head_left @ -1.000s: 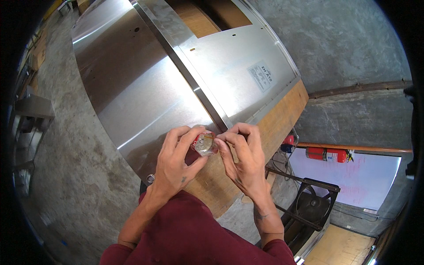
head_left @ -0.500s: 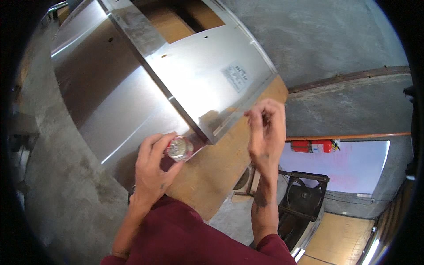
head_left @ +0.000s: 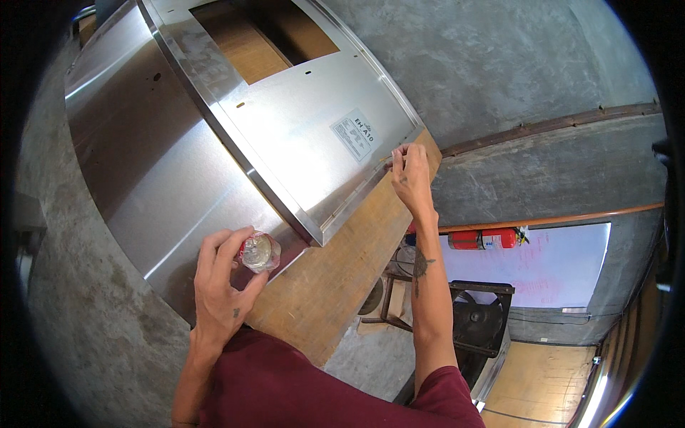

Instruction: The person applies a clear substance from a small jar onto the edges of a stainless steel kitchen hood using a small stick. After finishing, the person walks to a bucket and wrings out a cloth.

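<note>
A large stainless-steel housing (head_left: 285, 114) lies on a wooden table (head_left: 335, 285), with a rectangular opening in its upper panel and a printed label (head_left: 354, 135) near its right side. Over the near left part of the housing, my left hand (head_left: 222, 282) grips a small round container (head_left: 258, 252), shiny on top with red on its side. Farther right, my right hand (head_left: 412, 178) has its fingers pinched together at the panel's right flanged edge. Whatever sits between those fingertips is too small to make out.
A grey concrete wall (head_left: 514, 64) rises beyond the table's right side. Along it are a red fire extinguisher (head_left: 485, 238) and a whiteboard (head_left: 549, 267). A black-framed fan (head_left: 479, 317) stands on the right, below my right forearm. Concrete floor (head_left: 107, 314) lies to the left.
My right hand has come down from above the table onto the panel's right edge, its fingers now pinched there. The left hand still holds the container. The whole view has shifted slightly.
</note>
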`<move>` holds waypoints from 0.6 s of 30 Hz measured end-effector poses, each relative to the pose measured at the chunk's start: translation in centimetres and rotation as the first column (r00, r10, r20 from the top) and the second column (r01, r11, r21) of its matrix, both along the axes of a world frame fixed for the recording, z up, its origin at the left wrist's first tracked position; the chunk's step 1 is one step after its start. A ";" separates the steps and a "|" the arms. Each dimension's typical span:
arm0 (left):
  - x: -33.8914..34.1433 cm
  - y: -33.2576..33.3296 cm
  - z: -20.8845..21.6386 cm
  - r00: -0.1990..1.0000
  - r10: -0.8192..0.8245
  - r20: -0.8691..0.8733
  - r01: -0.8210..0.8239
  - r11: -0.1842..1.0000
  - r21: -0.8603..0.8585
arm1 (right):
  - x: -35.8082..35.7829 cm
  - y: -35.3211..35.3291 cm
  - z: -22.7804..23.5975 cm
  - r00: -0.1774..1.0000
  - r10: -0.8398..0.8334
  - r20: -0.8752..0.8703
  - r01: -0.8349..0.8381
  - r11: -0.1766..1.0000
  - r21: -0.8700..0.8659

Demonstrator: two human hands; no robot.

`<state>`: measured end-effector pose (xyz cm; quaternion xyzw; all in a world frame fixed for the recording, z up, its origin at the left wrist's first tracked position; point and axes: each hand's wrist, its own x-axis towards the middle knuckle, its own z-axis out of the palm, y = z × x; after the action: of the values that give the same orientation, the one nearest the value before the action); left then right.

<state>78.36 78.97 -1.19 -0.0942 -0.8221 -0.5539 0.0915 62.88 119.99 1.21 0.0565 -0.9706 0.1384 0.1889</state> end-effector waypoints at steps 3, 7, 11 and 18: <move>0.0 0.1 -0.1 1.000 -0.008 -0.008 0.008 1.000 -0.013 | -0.2 0.1 -0.2 1.000 -0.001 0.001 0.001 1.000 -0.023; -0.2 0.3 -0.1 1.000 -0.024 -0.007 0.024 0.999 -0.033 | -0.5 0.8 -0.4 1.000 -0.006 -0.013 0.006 1.000 -0.008; -0.3 0.4 0.0 1.000 -0.030 -0.009 0.030 0.999 -0.023 | -0.7 1.3 -0.6 1.000 -0.018 -0.017 0.018 1.000 -0.011; -0.1 0.3 -0.2 1.000 -0.021 -0.017 0.021 1.000 -0.021 | -1.0 1.4 -0.8 1.000 -0.027 -0.016 0.027 0.999 0.020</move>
<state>78.25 79.28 -1.42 -0.1087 -0.8261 -0.5453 0.0918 61.84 121.41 0.39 0.0464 -0.9710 0.1254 0.1979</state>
